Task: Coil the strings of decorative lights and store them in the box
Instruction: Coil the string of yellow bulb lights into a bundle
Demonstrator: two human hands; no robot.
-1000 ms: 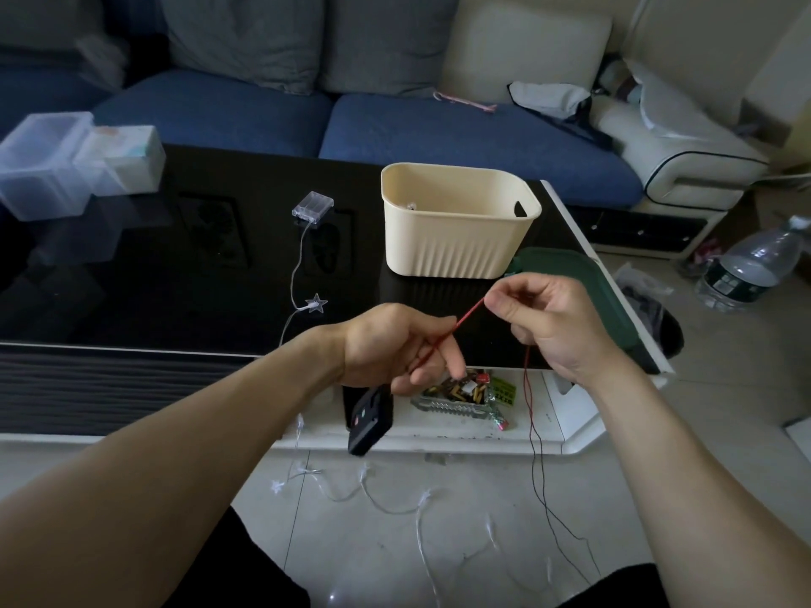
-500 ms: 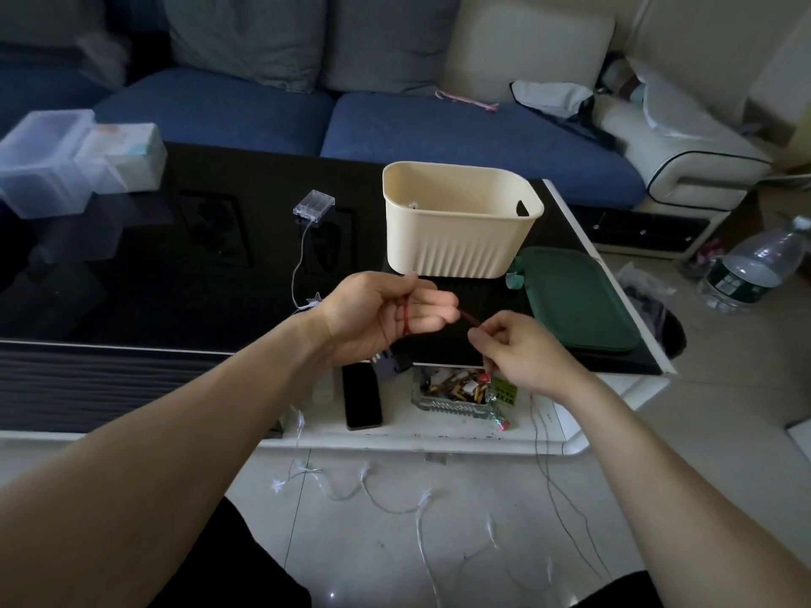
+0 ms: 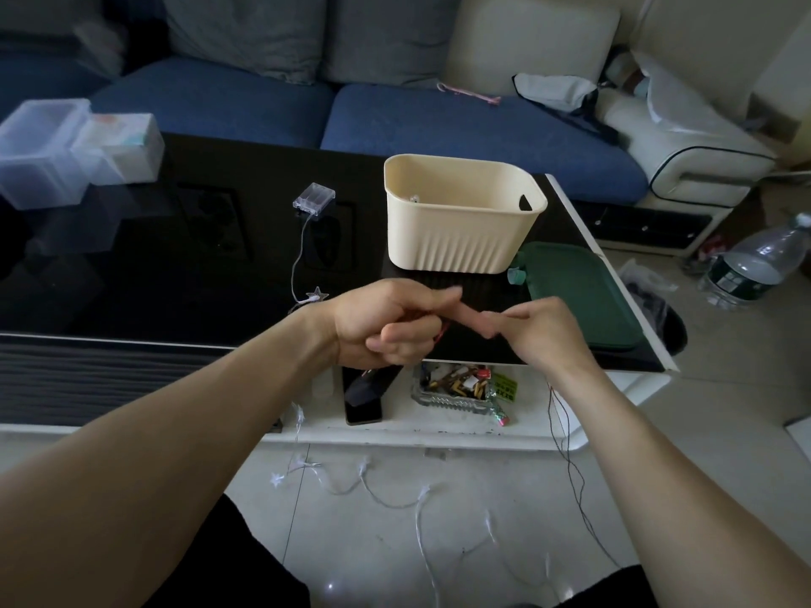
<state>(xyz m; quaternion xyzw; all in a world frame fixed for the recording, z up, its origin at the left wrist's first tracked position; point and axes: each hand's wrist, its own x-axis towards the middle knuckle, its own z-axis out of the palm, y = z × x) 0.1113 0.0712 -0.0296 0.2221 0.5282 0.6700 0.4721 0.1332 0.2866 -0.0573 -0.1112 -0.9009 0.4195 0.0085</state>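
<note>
— Where's the red light string (image 3: 442,332) at this moment?

— Between the two hands, above the near edge of the black table (image 3: 175,274). The left hand (image 3: 386,322) has its fingers curled round it, forefinger pointing right; the right hand (image 3: 533,329) pinches it with the fingertips, just beside that forefinger. Only a short red piece shows between them, slanting down to the left.

— And the rest of it?

— A thin dark-red wire hangs from under the right wrist, its long axis close to vertical, down past the white lower shelf (image 3: 439,436) to the floor. A small black case (image 3: 371,381) dangles below the left hand (probably this string's battery pack, though the view is too dark to be sure).

— The other string?

— The white star string (image 3: 300,256) runs from a clear battery box (image 3: 313,198) on the table toward the near edge, past one star, then drops over the edge and trails across the floor tiles.

— The box?

— The cream box (image 3: 461,230) stands upright on the table beyond the hands, open side up, with the green lid (image 3: 579,296) lying flat to its right.

— Any writing?

— A green packet (image 3: 504,386) on the shelf has black print, too small to read. The label on the water bottle (image 3: 755,265) is also unreadable.
</note>
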